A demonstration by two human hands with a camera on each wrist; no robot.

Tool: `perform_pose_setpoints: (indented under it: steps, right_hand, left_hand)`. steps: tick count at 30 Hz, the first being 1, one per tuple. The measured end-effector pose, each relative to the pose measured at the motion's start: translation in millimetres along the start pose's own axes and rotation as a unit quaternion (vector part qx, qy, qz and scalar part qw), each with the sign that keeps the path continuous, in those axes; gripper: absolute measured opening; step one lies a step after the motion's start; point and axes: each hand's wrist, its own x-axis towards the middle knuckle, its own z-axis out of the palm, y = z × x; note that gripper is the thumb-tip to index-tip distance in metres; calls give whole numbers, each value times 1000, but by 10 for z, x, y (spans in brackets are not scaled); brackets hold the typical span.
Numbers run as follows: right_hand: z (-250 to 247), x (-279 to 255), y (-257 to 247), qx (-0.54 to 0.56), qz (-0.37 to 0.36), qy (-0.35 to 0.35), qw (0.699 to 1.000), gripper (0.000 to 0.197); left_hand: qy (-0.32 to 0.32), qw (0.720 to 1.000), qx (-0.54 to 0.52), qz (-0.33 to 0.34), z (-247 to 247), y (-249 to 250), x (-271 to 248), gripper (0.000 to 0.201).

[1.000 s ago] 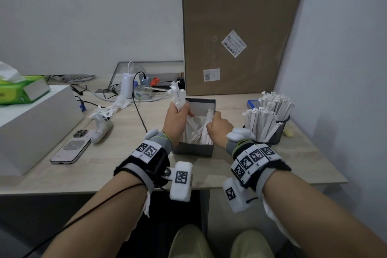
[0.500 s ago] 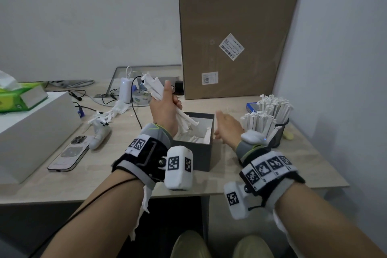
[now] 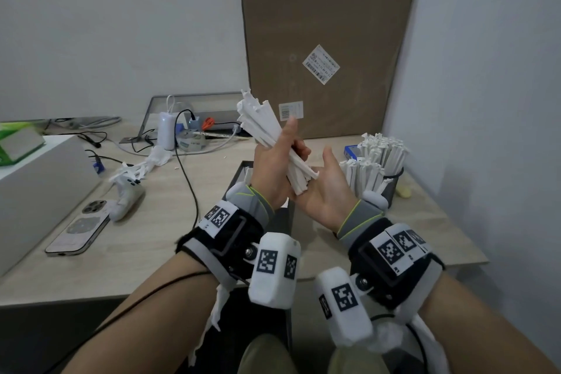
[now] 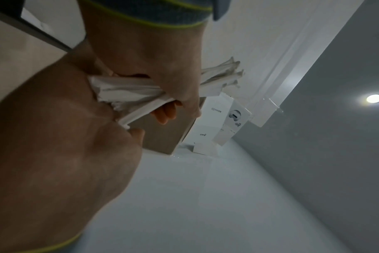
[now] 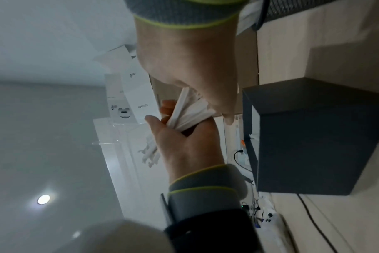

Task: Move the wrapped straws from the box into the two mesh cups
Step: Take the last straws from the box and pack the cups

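The bundle of white paper-wrapped straws (image 3: pixel 264 130) was held in the air above the dark grey box (image 3: pixel 242 171), tilted with its upper end up and to the left. The wrappers were plain white, thin and flat-sided. Their crimped tips fanned out unevenly at the top, while the lower ends sat more nearly level.

The left hand (image 3: pixel 268 174) gripped the bundle around its middle, fingers curled round it and the thumb lying up along the straws. The right hand (image 3: pixel 329 191) had its palm turned towards the bundle, and the lower ends butted against it. Its thumb stood apart, and its other fingers were mostly hidden behind the straws.

The box stood open on the wooden table (image 3: pixel 151 240) directly under the hands. Just to the right, a black mesh cup (image 3: pixel 392 181) held many more wrapped straws (image 3: pixel 378 152) standing upright. A tall cardboard carton (image 3: pixel 328 39) stood behind, against the wall. Well to the left lay a white game controller (image 3: pixel 126 196) and a phone (image 3: pixel 78 229), face down.
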Motion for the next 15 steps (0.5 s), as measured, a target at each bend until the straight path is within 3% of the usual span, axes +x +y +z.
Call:
perform_pose_setpoints:
  steps: [3,5,7,10,13,15]
  right_hand:
    - [-60,-39,-100,-117,-32,-7,993,80]
    - [-6,-138,-252,-253,-154,23,955,66]
    - [160,-296,-477,-366,-308,24,878,44]
    - [426,-542,-758,-509,-475,-24,718,40]
    - [571,-620,-727,-687,-443,-66,573,44]
    - [559,-623,-645,-758,-399,-62,512,45]
  left_hand:
    - [-19,999,29,38,8,37,-19,34]
    - [-41,988,124,79,8,58,-40,39]
    - [-80,965,229,98,12,86,-92,39]
    - [-137,923,341,115,25,92,-174,36]
    - [-135,913,376,88,216,0,-162,38]
    - [-104,930,352,21,324,1,-216,35]
